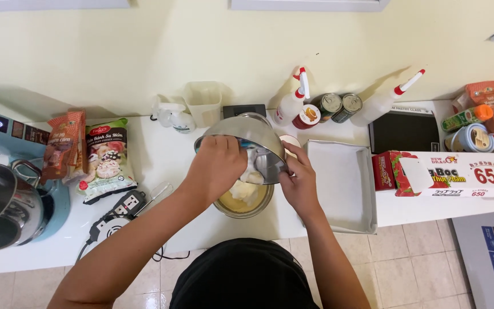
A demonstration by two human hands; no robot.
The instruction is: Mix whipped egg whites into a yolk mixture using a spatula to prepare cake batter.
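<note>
A steel mixing bowl (246,137) is tipped mouth-down over a smaller bowl of yellow batter (243,200) at the middle of the white desk (167,157), and pale, whipped-looking mixture (248,177) slides from one into the other. The left hand (215,166) has its grip wrapped over the upper bowl's near rim, fingers curled inside, while the right hand (298,180) is closed on what appears to be a scraper, though the bowl's rim hides the tool almost wholly. The steel bowl looks stiff, light and slick, best taken at the rolled rim; the mixture is soft and would collapse if handled roughly, and the lower bowl could skid on the smooth top. Just right of the bowls lies a paper-lined baking tray (341,183), and beyond it a long box of cling film (450,174). Squeeze bottles (293,103), two tins (338,106) and a clear measuring jug (204,103) stand along the wall. At far left are flour bags (104,157), a power strip (127,203) and a blue stand mixer (7,194), cut off by the frame edge. The lower bowl's far side is covered by the upper one.
</note>
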